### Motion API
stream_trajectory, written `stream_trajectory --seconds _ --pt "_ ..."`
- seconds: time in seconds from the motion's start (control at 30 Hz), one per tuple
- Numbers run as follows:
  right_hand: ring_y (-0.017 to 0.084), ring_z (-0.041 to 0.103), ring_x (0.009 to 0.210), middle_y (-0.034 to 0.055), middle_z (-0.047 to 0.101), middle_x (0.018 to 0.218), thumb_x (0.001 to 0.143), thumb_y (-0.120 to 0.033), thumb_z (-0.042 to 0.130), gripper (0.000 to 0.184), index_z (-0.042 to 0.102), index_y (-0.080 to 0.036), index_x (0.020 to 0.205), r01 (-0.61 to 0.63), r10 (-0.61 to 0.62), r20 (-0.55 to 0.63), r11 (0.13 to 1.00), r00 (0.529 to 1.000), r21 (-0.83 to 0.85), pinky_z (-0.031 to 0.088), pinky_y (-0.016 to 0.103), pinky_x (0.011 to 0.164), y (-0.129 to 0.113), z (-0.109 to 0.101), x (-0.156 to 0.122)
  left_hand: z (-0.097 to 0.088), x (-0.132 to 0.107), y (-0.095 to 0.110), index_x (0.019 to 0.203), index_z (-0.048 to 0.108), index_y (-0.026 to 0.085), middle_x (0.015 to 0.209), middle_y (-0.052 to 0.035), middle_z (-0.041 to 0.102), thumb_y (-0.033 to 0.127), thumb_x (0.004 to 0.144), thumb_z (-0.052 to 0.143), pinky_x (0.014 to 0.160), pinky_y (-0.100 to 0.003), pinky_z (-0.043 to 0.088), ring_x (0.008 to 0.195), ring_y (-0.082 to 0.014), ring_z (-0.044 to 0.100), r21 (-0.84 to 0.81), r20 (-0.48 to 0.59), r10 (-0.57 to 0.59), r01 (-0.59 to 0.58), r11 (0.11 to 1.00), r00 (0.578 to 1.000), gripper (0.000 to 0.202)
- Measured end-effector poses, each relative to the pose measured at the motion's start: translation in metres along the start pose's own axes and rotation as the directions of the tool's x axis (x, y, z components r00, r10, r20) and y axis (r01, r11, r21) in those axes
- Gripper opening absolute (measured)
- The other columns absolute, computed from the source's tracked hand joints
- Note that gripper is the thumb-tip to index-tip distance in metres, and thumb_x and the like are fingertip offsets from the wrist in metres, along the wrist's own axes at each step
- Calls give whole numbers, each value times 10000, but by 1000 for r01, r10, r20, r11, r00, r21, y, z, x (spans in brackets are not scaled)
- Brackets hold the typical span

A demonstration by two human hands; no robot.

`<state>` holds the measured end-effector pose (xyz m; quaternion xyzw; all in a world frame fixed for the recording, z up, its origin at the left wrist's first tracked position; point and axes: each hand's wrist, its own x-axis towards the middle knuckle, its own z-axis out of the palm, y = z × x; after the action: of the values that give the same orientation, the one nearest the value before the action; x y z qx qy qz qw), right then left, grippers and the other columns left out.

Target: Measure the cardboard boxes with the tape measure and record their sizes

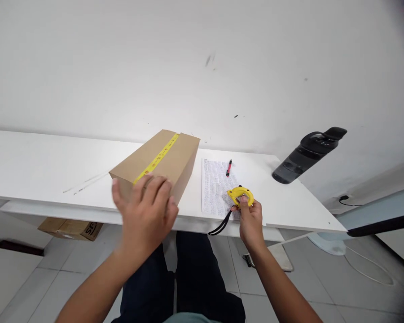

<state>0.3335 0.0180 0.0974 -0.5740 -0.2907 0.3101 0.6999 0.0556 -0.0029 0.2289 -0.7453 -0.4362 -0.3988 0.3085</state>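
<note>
Cardboard forms the long box (170, 163) just left of the frame's centre, lying flat on the white desk (54, 166) with yellow tape (160, 154) running along its top. Your left hand (143, 213) is at the box's near end, fingers parted and loosely curved over the top edge; it is slightly blurred, so you cannot tell whether it presses. Your right hand (251, 220), right of centre, is closed on a yellow tool (234, 194), apparently a tape measure, pinched between thumb and fingers, its black strap (221, 225) hanging over the desk's front edge.

Expect the box walls to be fairly stiff but liable to dent; its weight cannot be judged. Hold it by its long sides, low down, rather than by the tape. The tool looks light, hard and smooth; your grip on its rim suits it.

Right of the box lies a written sheet (215, 186), with a red-and-black pen (229, 168) on its upper right, easily knocked rolling. The dark bottle (301, 159), farther right, is well clear of both hands.
</note>
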Motion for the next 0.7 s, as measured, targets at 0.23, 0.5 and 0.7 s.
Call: stream_trajectory --seconds 0.23,0.5,0.7 --pt "94 564 591 -7 681 910 793 -630 780 508 577 -213 1002 178 -194 61 961 979 211 469 248 545 -37 6 6 -23 -43 -106 1322 628 289 1296 -65 710 98 891 568 1141 -552 450 1350 -315 568 -187 -28 39 -43 981 999 476" --pt "141 620 583 11 700 844 773 -555 843 476 681 -293 1135 228 -391 523 909 757 349 500 238 449 -80 18 -41 -27 -45 -62 1348 561 246 1325 -98 680 328 928 681 1170 -541 450 1342 -276 572 -200 -119 141 -163 966 983 444" --pt "160 684 659 13 735 913 819 -517 813 499 590 -367 1240 134 -388 811 920 437 367 593 256 570 -88 35 -92 -34 -45 2 938 730 243 1100 -6 776 336 986 628 1220 -451 392 1034 -143 709 -344 -293 292 -386 856 910 146"
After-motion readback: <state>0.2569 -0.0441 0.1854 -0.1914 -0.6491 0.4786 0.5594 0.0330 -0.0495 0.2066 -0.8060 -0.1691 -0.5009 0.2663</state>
